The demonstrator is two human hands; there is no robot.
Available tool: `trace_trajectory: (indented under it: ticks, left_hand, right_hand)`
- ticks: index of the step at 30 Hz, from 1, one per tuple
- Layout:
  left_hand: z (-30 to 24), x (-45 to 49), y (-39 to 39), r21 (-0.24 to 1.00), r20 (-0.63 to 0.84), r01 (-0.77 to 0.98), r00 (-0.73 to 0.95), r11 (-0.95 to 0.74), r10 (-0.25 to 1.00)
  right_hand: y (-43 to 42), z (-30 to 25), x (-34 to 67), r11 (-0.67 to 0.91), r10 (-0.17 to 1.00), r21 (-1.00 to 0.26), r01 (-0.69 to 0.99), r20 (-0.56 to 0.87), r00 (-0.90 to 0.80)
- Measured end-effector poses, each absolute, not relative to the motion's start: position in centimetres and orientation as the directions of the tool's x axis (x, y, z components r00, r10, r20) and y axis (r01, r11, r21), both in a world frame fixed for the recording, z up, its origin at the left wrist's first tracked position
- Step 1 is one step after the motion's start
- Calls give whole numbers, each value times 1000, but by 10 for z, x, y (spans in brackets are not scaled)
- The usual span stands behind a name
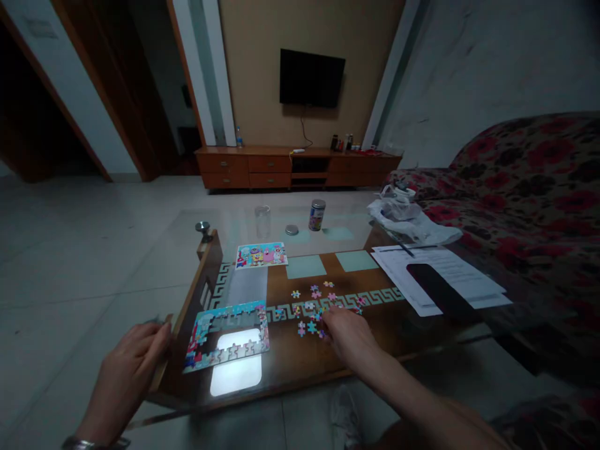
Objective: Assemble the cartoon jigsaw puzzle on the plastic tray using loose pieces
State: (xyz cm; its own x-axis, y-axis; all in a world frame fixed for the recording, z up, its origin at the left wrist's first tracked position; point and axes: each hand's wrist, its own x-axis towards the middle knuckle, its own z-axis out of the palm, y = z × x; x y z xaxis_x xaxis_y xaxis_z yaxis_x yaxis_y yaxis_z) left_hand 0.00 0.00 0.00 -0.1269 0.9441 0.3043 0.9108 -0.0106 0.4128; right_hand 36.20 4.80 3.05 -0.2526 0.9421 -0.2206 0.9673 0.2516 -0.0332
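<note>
My right hand (349, 337) reaches down over a scatter of small loose jigsaw pieces (312, 319) on the wooden-topped table, its fingertips among them. Whether it pinches a piece is hidden. To the left lies a partly built jigsaw border (225, 340) of blue and pink pieces, open in the middle. Above it sits a colourful cartoon picture card (261, 255). My left hand (126, 378) hangs curled at the table's left edge (192, 294), apart from the pieces, its fingertips near the wooden rim.
Further along the glass top stand a clear tumbler (262, 220), a metal lid (291, 230) and a printed can (317, 215). Papers (435, 275) under a black phone-like slab (438, 290) and a plastic bag (407, 219) lie right, beside a floral sofa (529, 187). Tiled floor surrounds the table.
</note>
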Motion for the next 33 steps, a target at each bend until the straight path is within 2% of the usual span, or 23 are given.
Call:
trace_trajectory:
  ticks: [4, 19, 27, 33]
  left_hand:
    - [-2, -1, -1, 436, 329, 899, -127, -32, 936]
    - [-1, -1, -1, 445, 332, 895, -129, -34, 935]
    - [4, 4, 1, 460, 310, 887, -133, -27, 941]
    - [8, 9, 2, 521, 322, 852, -143, -49, 936]
  right_hand:
    - [51, 28, 364, 252, 945, -18, 968, -212, -250]
    - [51, 30, 365, 226, 947, -122, 966, -203, -247]
    - [57, 24, 374, 224, 923, -308, 925, -237, -302]
    - [65, 16, 359, 319, 914, -487, 813, -70, -400]
